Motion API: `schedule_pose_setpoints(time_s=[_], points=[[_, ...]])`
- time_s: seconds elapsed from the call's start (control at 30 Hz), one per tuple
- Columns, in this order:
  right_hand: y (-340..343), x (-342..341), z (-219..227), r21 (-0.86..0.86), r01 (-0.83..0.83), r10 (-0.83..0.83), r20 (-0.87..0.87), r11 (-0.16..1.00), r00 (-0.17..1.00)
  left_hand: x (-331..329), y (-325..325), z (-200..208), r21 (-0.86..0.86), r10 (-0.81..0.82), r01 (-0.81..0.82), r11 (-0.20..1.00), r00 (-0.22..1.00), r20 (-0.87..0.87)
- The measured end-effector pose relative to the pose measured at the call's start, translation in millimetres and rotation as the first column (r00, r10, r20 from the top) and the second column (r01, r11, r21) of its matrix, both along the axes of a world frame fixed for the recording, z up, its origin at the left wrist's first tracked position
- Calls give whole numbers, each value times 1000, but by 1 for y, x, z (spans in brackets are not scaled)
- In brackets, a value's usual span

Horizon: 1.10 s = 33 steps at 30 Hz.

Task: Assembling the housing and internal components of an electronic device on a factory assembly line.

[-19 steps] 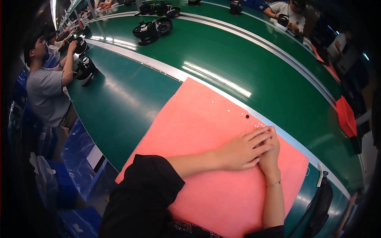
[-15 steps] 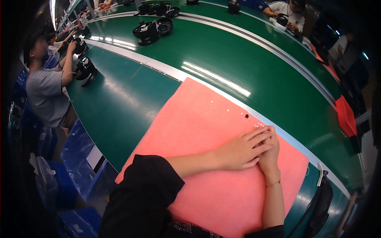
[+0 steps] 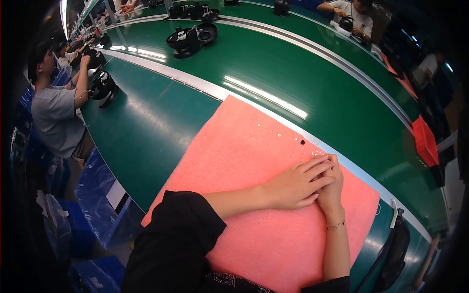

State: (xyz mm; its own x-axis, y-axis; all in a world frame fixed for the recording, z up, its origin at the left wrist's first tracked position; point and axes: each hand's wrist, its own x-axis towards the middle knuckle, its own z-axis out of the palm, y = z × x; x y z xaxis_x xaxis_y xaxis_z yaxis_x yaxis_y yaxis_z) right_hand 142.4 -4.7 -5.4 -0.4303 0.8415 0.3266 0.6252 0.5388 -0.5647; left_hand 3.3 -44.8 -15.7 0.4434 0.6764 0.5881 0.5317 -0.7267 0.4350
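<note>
Along belt (image 3: 303, 78), black assembly (image 3: 186, 48) shifted rightward; hands (image 3: 289, 189) unmoved.

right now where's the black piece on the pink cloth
In the head view, the black piece lies right of centre on the pink cloth, near its far edge, beyond the left hand.

Left hand (image 3: 288, 190) partly hides right hand (image 3: 332, 199); scattered bits (image 3: 279, 135) too small to tell

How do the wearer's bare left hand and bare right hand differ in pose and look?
The left hand lies over the right hand, partly hiding it. The left points mostly rightward, the right mostly forward. The right wears a thin wrist bracelet; the left shows none. Both are over the pink, fuzzy cloth.
</note>
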Motion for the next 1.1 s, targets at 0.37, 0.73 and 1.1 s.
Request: schedule_pose_setpoints(time_s=[0.37,0.73,1.1], points=[[0,0,0,31,-11,11,-1,999,1000,-1,0,3,-2,-9,9,1000,1000,10],[0,-1,-1,14,-2,2,-16,1000,1000,-1,0,3,15,-11,10,1000,1000,18],[-1,-1,0,21,9,-8,-14,1000,1000,-1,-1,3,9,-15,15,1000,1000,27]])
